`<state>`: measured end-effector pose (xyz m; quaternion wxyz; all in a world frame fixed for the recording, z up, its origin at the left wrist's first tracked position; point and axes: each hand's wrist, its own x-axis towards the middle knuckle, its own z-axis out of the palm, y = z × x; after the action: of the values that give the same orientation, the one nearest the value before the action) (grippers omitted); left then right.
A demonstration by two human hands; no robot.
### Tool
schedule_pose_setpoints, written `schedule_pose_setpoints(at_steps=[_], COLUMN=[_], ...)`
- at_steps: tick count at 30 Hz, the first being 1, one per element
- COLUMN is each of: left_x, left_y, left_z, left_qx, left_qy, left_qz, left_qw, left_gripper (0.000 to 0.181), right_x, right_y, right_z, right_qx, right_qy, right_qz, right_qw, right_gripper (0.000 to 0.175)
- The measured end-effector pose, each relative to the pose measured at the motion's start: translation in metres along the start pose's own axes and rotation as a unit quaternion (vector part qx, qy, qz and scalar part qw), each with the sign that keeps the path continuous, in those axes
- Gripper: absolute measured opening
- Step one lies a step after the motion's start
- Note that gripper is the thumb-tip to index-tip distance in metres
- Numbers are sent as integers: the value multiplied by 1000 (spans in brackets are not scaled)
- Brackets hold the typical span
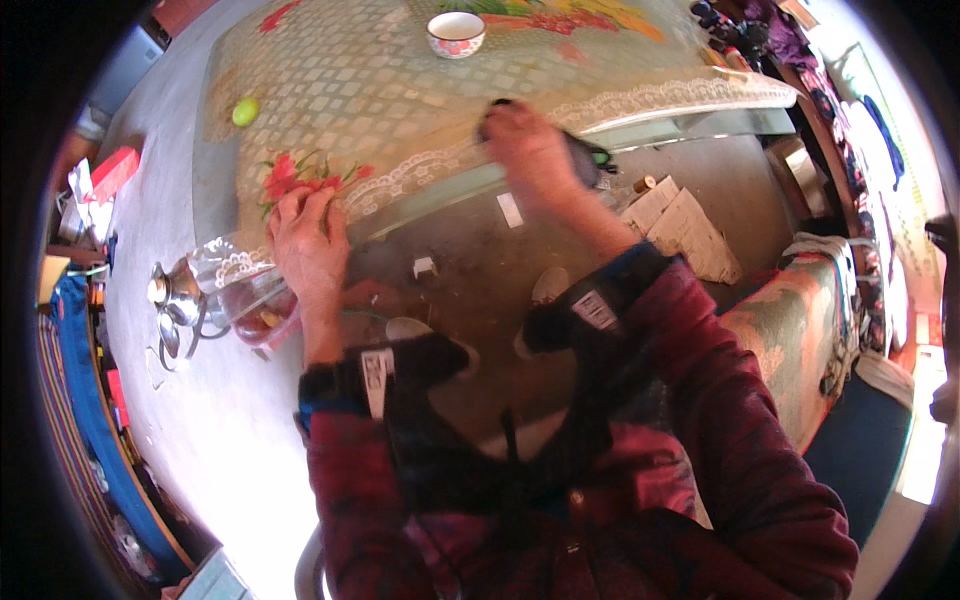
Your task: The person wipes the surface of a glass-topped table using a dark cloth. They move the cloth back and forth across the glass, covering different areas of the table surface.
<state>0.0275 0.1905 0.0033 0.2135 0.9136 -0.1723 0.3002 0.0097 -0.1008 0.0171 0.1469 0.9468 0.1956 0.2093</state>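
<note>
My right hand (529,146), blurred, is at the table's near edge with its fingers around a dark item (585,161). The item looks soft and has a small green spot and black ends at its right; my hand hides much of it. On the table's near left part, my left hand (309,236) rests with bent fingers on the clear-covered tablecloth (330,112), beside its printed red flowers. A white bowl (456,36) with a floral pattern stands toward the far side. A yellow-green ball-shaped thing (246,112) lies near the left edge.
Below the table edge are brown cardboard pieces (686,225) and a small white slip (509,210). A shiny metal vessel (182,292) stands at the left. A patterned padded seat (784,322) is at my right. Blue cloth (97,405) hangs along the far left.
</note>
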Motion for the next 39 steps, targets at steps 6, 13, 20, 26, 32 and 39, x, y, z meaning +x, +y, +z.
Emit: schedule_pose_setpoints(at_steps=[6, 13, 20, 26, 32, 39], left_x=[1, 1, 4, 15, -7, -27], left_y=[-1, -14, -16, 0, 14, 12], left_z=[-3, 1, 2, -8, -26, -32], left_qx=[-9, -35, -62, -62, 28, 33], left_qy=[-31, -45, -60, -3, 81, 48], left_qz=[-5, -15, -34, 1, 122, 162], left_qw=[999, 998, 996, 998, 989, 985], left_gripper=[23, 39, 26, 11, 19, 16], right_x=[31, -17, -58, -37, -37, -63], right_y=[-79, 18, 77, 21, 14, 13], right_z=[-5, 11, 27, 15, -24, -52], right_qx=[261, 129, 210, 330, 600, 678], right_qy=[75, 31, 116, 177, 198, 306], right_qz=[42, 114, 262, 239, 447, 468], right_qw=[962, 985, 935, 896, 633, 478], right_gripper=[30, 29, 24, 24, 26, 21])
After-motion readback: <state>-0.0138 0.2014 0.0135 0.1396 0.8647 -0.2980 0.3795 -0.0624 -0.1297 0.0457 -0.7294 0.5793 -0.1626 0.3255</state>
